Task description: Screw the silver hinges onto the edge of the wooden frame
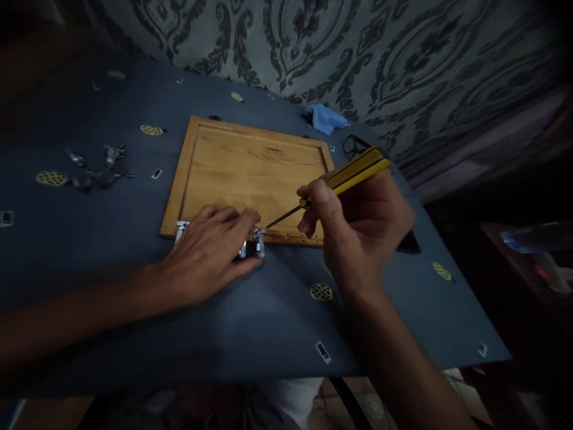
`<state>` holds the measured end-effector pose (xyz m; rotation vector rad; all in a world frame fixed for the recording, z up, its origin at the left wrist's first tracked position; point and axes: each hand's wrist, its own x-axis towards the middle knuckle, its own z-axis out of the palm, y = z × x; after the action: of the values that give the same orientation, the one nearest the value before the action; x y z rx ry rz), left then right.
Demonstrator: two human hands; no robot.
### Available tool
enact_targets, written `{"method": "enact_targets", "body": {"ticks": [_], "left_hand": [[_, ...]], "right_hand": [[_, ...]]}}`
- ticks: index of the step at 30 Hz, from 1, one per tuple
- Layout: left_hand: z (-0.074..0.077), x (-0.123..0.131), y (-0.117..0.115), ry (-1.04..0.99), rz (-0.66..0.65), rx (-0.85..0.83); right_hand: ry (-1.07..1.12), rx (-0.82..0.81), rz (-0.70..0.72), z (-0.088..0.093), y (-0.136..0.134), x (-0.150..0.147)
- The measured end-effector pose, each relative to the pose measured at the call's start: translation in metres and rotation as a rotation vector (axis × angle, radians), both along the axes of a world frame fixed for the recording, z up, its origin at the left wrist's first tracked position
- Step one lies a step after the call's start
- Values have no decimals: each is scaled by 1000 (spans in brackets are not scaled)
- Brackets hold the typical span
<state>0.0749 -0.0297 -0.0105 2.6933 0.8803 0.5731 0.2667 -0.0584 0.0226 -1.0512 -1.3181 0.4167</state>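
A framed wooden panel lies flat on the dark blue table cover. Along its near edge sits a shiny metal fitting, partly covered by my left hand, whose fingers press it against the panel edge. Another bit of metal shows at the panel's near left corner. In my right hand is a yellow and black screwdriver, held slanted, its tip beside the metal fitting. Small holes run along the panel's near edge to the right of the fitting.
Loose metal fittings and screws lie at the left of the table cover. A blue cloth and dark-rimmed glasses rest behind the panel at the right. Patterned wallpaper borders the far side.
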Motion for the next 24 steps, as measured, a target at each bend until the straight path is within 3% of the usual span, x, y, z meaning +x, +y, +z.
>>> {"method": "enact_targets", "body": {"ticks": [9,24], "left_hand": [[1,2,-1,-2,5,10],[8,-1,-4,-39,17,-38]], "right_hand": [[-62,-138,6,-8,0,2],[-175,-96,-9,-14,-2,7]]}}
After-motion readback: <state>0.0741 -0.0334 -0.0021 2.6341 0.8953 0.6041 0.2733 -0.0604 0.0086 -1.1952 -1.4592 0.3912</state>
